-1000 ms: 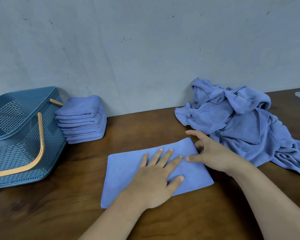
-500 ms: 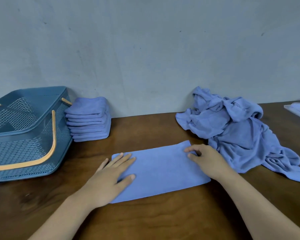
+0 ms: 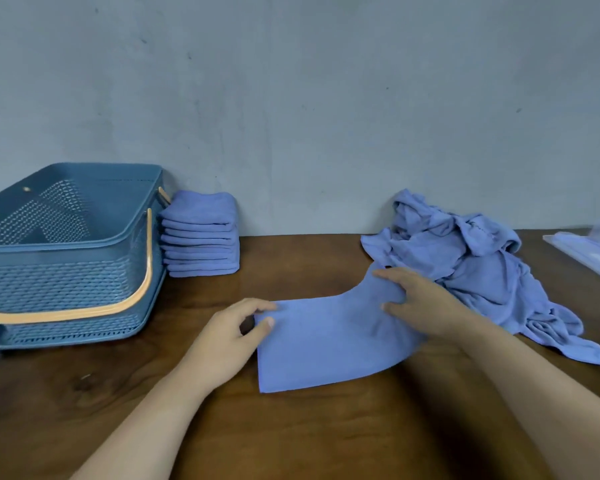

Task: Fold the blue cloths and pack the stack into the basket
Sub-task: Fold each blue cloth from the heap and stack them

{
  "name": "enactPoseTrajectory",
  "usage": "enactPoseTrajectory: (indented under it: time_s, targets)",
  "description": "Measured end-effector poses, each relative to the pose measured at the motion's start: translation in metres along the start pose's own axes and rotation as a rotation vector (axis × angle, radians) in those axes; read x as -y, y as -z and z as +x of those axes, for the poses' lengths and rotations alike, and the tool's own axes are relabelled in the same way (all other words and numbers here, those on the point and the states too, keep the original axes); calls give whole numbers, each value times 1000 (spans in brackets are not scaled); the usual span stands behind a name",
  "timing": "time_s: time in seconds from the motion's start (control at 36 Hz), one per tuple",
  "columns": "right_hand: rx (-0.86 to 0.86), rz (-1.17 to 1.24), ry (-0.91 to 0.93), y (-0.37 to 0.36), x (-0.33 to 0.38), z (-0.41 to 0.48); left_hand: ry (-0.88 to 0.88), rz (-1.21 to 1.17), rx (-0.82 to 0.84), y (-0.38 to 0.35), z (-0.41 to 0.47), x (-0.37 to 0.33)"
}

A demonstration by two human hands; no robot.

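Head view, looking down at the table (image 3: 291, 431).

- Left hand (image 3: 227, 339): thumb and forefinger pinch the upper-left corner of the blue cloth (image 3: 326, 344). The other fingers are curled under, and I cannot tell whether they touch the fabric. The wrist is low, close to the wood.
- Right hand (image 3: 421, 304): fingers are curled round the right end of the same cloth, with the thumb on the near side. This end is raised off the table, so the top edge sweeps up in a curve towards my knuckles.
- The blue cloth is in the middle of the table, directly in front of me. Its left and near parts lie flat, and its near-left corner is square on the wood. It is a long rectangle, and I cannot count the layers.
- Stack of folded cloths (image 3: 200, 237): sits far left of centre, back against the grey wall (image 3: 309, 98), with the rounded folds facing me. It is neat and upright.
- Basket (image 3: 70, 271): blue lattice plastic, at the far left, just beside the stack. The orange handle (image 3: 148, 258) is swung down across its near side. The part of the interior I can see holds nothing.
- Heap of loose cloths (image 3: 471, 271): rumpled, to the right and behind my right hand, trailing towards the near right. Hand and heap overlap in view, and I cannot tell whether they touch.
- Clear packet (image 3: 589, 252): at the right edge, apart from the heap, with its contents blurred.
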State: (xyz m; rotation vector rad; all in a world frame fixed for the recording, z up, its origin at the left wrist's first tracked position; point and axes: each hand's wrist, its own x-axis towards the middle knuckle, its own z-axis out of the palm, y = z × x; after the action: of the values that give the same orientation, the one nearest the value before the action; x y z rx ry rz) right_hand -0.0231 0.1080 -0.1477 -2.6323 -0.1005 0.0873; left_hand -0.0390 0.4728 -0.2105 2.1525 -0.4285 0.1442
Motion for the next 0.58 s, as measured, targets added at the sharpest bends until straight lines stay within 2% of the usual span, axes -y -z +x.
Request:
enactPoseTrajectory:
  time_s: [0.17,0.33,0.42,0.58]
  targets:
    - [39,-123,86,10,76,2,71,-167,-86,5,-1,-8]
    - [145,-141,97,-29,137,10,358,-563,-167,6,7,-4]
    - [214,-112,118,-66,147,14,475,-723,-187,5,12,-1]
    - [259,-39,22,-111,153,5,557,-798,-137,5,17,1]
